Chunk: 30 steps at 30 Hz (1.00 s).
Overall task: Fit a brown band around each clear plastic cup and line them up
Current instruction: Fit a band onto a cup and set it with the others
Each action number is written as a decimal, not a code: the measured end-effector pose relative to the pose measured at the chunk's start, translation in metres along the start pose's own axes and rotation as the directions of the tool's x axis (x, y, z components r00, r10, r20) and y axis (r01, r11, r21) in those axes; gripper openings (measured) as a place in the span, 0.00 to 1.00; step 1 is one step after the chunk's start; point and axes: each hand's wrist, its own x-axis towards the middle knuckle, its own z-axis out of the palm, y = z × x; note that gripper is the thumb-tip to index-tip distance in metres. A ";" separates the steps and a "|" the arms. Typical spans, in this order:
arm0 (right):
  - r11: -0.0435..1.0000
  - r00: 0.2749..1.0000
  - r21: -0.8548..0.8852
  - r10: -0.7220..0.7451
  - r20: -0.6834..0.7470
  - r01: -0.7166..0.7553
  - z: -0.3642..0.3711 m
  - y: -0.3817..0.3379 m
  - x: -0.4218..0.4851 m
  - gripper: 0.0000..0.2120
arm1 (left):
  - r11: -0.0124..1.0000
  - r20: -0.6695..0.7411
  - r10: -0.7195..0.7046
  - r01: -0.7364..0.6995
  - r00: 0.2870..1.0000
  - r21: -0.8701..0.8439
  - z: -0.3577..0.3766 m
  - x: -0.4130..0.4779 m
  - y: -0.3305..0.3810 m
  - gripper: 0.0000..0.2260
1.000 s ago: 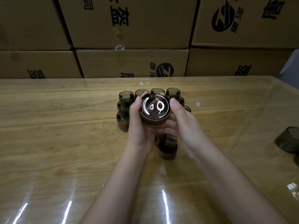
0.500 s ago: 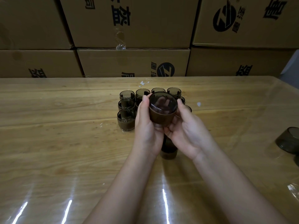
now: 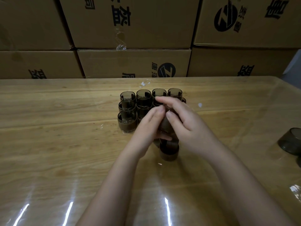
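Note:
Both hands hold one smoky clear cup (image 3: 164, 126) low over the table, just right of the lined-up cups. My left hand (image 3: 146, 126) grips its left side and my right hand (image 3: 184, 121) wraps over its top and right side, so most of the cup is hidden. Several banded cups (image 3: 127, 123) stand in rows at the table's middle, each with a brown band round its lower half. A stack of brown bands (image 3: 169, 150) stands upright just below my hands.
A dark unbanded cup (image 3: 290, 142) lies at the right edge of the wooden table (image 3: 65, 144). Stacked cardboard boxes (image 3: 133, 62) form a wall behind the table's far edge. A small white scrap (image 3: 200, 104) lies right of the rows.
The cup has gone from being raised with its mouth facing me to lowered toward the table beside the rows. My right hand has shifted over its top.

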 end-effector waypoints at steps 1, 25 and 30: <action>0.998 0.999 0.058 0.002 -0.046 0.001 0.000 0.000 0.001 0.19 | 0.995 0.027 -0.029 0.032 0.999 -0.096 -0.002 -0.002 0.002 0.25; 0.877 0.929 0.479 0.214 -0.300 -0.047 0.023 0.010 -0.002 0.14 | 0.986 -0.210 0.138 -0.115 0.968 0.118 0.013 -0.009 0.022 0.18; 0.860 0.944 0.505 0.223 -0.242 -0.074 0.018 0.009 -0.002 0.13 | 0.974 -0.168 0.176 -0.147 0.970 0.172 0.011 -0.010 0.021 0.20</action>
